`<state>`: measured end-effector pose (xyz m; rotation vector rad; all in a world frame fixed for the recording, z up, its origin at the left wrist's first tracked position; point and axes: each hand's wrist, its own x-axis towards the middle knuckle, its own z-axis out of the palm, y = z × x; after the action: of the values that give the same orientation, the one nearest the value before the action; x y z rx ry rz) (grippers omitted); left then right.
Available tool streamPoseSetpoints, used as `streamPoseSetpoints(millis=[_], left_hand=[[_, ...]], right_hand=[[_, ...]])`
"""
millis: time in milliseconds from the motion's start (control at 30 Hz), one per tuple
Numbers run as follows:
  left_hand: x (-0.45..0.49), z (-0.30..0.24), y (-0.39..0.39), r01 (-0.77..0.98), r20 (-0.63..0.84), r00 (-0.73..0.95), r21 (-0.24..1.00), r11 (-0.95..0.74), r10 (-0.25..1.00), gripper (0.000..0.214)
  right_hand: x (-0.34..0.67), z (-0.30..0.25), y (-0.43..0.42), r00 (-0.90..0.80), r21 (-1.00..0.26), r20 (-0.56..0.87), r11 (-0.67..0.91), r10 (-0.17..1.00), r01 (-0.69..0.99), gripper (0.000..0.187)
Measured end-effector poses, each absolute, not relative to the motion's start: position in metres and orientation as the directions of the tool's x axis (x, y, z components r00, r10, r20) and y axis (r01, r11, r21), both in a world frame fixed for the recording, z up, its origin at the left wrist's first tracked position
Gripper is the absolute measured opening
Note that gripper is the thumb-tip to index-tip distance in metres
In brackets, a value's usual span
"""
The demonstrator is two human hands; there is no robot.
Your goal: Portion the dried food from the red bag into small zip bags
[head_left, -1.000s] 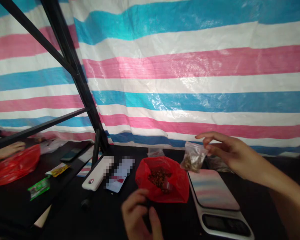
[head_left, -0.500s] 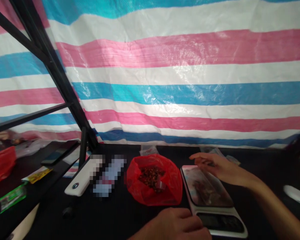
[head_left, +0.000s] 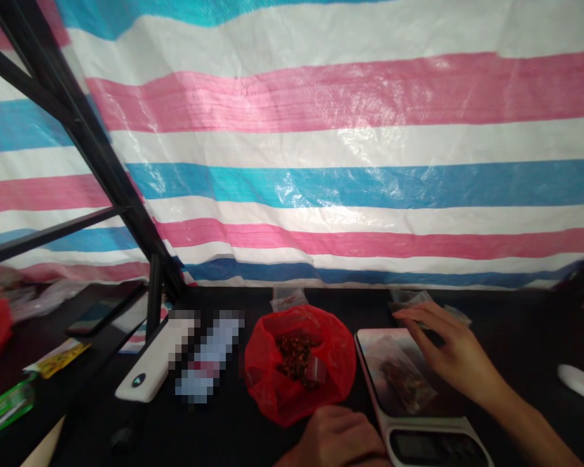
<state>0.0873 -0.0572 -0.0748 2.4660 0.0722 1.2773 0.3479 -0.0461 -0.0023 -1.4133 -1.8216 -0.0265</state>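
Note:
A kitchen scale with a glossy top lies at the right. On its plate rests a small clear bag of brown dried pieces. My right hand hovers over the scale's far right part, fingers stretched out and thumb apart, with nothing visible in them. Down at the bottom edge, my left hand is closed, and whatever it may hold is hidden. Between that hand and the tarp stands an open red plastic bag, with brown dried bits and a small clear packet inside.
Small clear bags lie behind the red bag, others behind the scale. At left are a white oblong device and a pixelated item. A black metal frame and striped tarp bound the black table.
My right hand has moved right, uncovering more of the small bag on the scale, and its fingers have straightened. My left hand has shifted slightly left and down. The view has shifted slightly.

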Motion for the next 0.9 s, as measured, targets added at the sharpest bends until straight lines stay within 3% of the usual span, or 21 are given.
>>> streamPoseSetpoints(millis=[133, 233, 367, 500, 733, 900], left_hand=[[0.08, -0.061, -0.056, -0.001, 0.833, 0.462, 0.343, -0.939, 0.304, 0.042], [0.079, -0.058, -0.06, 0.075, 0.808, 0.465, 0.371, -0.926, 0.362, 0.041], [0.08, -0.048, -0.064, 0.001, 0.821, 0.528, 0.254, -0.967, 0.216, 0.039], [0.083, -0.04, -0.064, -0.08, 0.825, 0.55, 0.207, -0.975, 0.13, 0.041], [0.091, -0.075, -0.067, -0.102, 0.761, 0.621, 0.316, -0.943, 0.188, 0.038], [0.091, -0.077, -0.07, -0.123, 0.733, 0.614, 0.454, -0.883, 0.291, 0.05]], right_hand=[[0.341, 0.0, -0.049, -0.077, -0.41, 0.593, 0.382, 0.801, 0.828, 0.02], [0.338, 0.003, -0.05, -0.105, -0.396, 0.573, 0.386, 0.813, 0.833, 0.022], [0.339, 0.008, -0.054, -0.06, -0.36, 0.512, 0.278, 0.857, 0.891, 0.026], [0.332, 0.006, -0.063, 0.008, -0.276, 0.382, 0.105, 0.924, 0.955, 0.044], [0.304, -0.001, -0.077, 0.009, -0.13, 0.401, 0.048, 0.916, 0.99, 0.055], [0.301, -0.008, -0.079, -0.04, -0.263, 0.337, 0.134, 0.941, 0.955, 0.056]])
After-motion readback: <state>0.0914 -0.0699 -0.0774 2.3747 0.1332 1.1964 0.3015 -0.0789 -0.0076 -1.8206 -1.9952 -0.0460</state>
